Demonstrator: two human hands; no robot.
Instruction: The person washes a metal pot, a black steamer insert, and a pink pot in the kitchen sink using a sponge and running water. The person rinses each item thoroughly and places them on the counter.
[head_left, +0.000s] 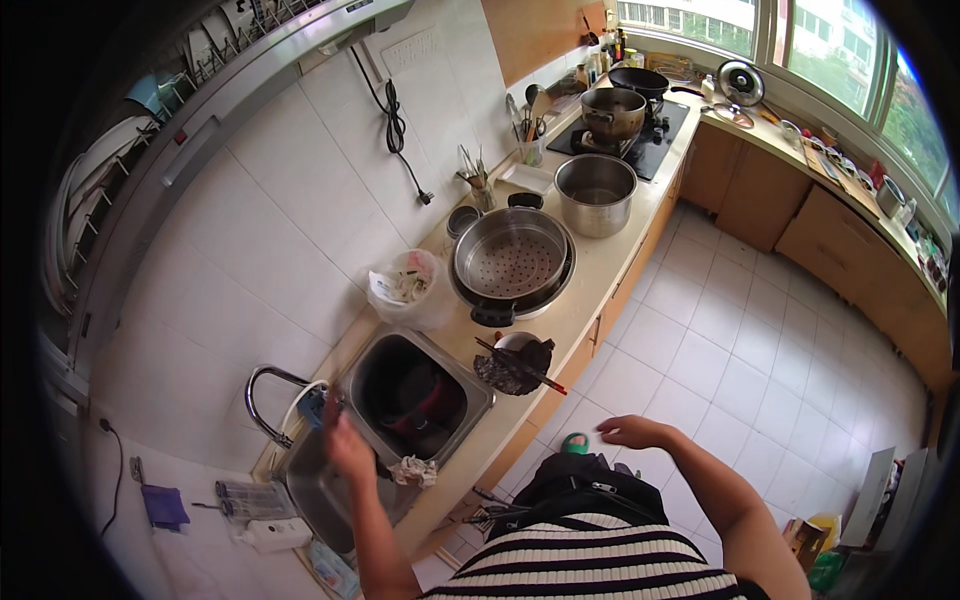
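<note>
My left hand (349, 446), blurred, is over the divide of the double steel sink (480, 405), beside the chrome faucet (255, 397). A blue item (311, 409) hangs by its fingers near the faucet; whether the hand touches it is unclear. My right hand (634, 433) hangs above the floor, holding nothing, its fingers loosely apart. A dark pot with a reddish side (427, 409) fills the far basin. On the counter past the sink, a white bowl (514, 341) stands by a dark, crinkled clump (510, 375) with chopsticks (536, 373) lying across it.
A crumpled cloth (414, 471) lies on the sink's front rim. Beyond are a plastic bag of scraps (405, 289), a perforated steamer (510, 259), a steel pot (596, 195) and a gas hob (664, 139) bearing cookware. A white bottle (277, 534) stands left of the sink.
</note>
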